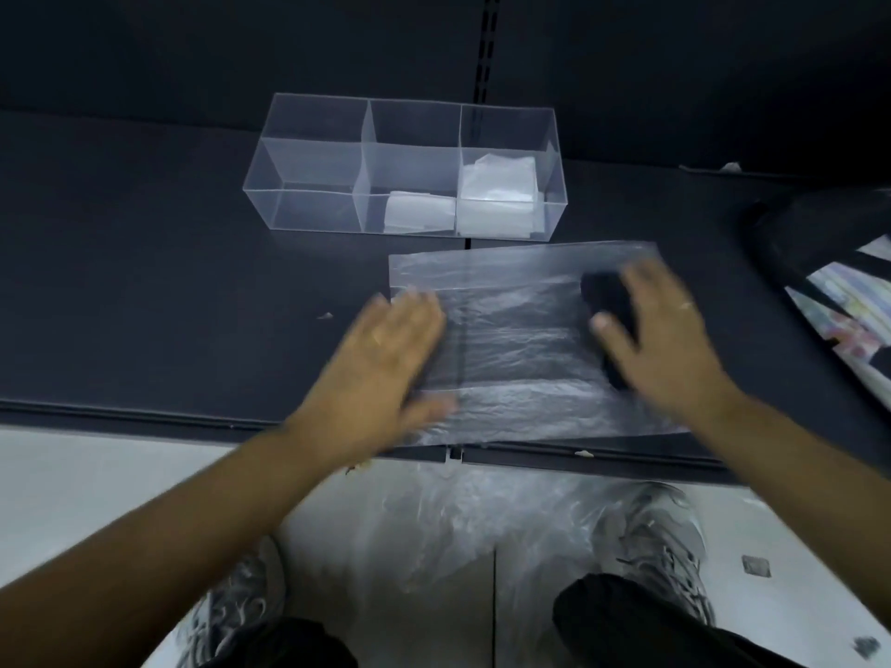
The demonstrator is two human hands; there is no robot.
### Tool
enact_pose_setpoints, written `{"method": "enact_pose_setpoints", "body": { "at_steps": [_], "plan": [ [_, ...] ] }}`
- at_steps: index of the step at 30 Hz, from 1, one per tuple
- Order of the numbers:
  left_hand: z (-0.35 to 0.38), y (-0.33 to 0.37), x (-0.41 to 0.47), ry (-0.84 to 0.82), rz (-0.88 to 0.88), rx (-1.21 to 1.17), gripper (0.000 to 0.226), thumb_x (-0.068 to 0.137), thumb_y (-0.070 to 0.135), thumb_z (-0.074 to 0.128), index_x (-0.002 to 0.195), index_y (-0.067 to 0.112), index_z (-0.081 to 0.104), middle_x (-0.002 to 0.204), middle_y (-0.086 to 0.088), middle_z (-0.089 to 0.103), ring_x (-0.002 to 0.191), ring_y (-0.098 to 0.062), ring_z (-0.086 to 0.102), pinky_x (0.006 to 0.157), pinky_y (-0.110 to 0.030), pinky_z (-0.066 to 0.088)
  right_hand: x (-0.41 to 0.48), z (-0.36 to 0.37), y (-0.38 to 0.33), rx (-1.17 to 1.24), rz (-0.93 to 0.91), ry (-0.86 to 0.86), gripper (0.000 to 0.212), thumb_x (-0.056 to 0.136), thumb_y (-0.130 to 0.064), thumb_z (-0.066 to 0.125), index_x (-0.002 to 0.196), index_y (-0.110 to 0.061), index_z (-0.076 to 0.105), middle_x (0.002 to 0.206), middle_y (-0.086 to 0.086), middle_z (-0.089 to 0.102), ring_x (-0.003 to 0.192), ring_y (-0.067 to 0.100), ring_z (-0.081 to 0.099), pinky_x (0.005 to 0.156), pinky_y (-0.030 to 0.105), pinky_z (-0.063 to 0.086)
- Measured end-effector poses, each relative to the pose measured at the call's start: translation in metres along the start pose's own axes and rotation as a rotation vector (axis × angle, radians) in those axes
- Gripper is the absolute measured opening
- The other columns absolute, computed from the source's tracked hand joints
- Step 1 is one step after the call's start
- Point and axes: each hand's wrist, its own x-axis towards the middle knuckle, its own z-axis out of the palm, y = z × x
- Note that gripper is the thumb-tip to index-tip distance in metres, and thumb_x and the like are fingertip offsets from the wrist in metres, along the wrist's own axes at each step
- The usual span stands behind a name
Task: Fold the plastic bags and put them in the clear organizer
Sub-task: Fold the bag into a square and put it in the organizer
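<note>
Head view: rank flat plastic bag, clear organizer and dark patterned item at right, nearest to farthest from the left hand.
1. Flat plastic bag, under the left hand.
2. Clear organizer, beyond it, at the back.
3. Dark patterned item, far right edge.

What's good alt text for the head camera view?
A left hand and right hand, both open, reach over a clear plastic bag spread on a dark shelf. Behind it, a clear organizer holds folded bags in its middle and right compartments.

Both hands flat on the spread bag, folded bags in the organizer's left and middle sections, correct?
No: the head view shows folded bags in the middle and right sections of the organizer, not the left. Left hand and right hand lie flat on the spread bag.
</note>
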Motion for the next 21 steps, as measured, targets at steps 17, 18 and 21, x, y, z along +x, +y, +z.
{"method": "enact_pose_setpoints", "body": {
  "at_steps": [17, 18, 21],
  "plan": [
    [-0.03, 0.032, -0.064, 0.282, -0.285, -0.518, 0.021, 0.084, 0.038, 0.062, 0.085, 0.025, 0.078, 0.084, 0.021, 0.071, 0.089, -0.004, 0.064, 0.083, -0.012, 0.046, -0.076, -0.001, -0.076, 0.068, -0.335, 0.003, 0.01, 0.073, -0.008, 0.081, 0.078, -0.013, 0.073, 0.088, -0.001, 0.073, 0.079, 0.02, 0.069, 0.094, 0.033, 0.042],
    [-0.04, 0.028, -0.065, 0.244, -0.406, -0.623, 0.015, 0.082, 0.042, 0.066, 0.084, 0.032, 0.077, 0.082, 0.025, 0.07, 0.085, -0.001, 0.064, 0.074, -0.006, 0.045, -0.074, -0.012, -0.066, 0.081, -0.298, -0.03, 0.008, 0.076, -0.009, 0.08, 0.077, -0.013, 0.073, 0.082, -0.002, 0.072, 0.075, 0.018, 0.067, 0.09, 0.027, 0.041],
    [-0.061, 0.013, -0.07, 0.085, -0.61, -0.833, 0.013, 0.075, 0.043, 0.064, 0.082, 0.05, 0.072, 0.076, 0.027, 0.07, 0.074, 0.007, 0.065, 0.065, -0.002, 0.043, -0.07, -0.047, -0.034, 0.187, -0.061, -0.184, 0.008, 0.085, -0.027, 0.07, 0.077, -0.029, 0.07, 0.074, -0.013, 0.07, 0.076, 0.003, 0.061, 0.07, 0.009, 0.036]
  ]
}}
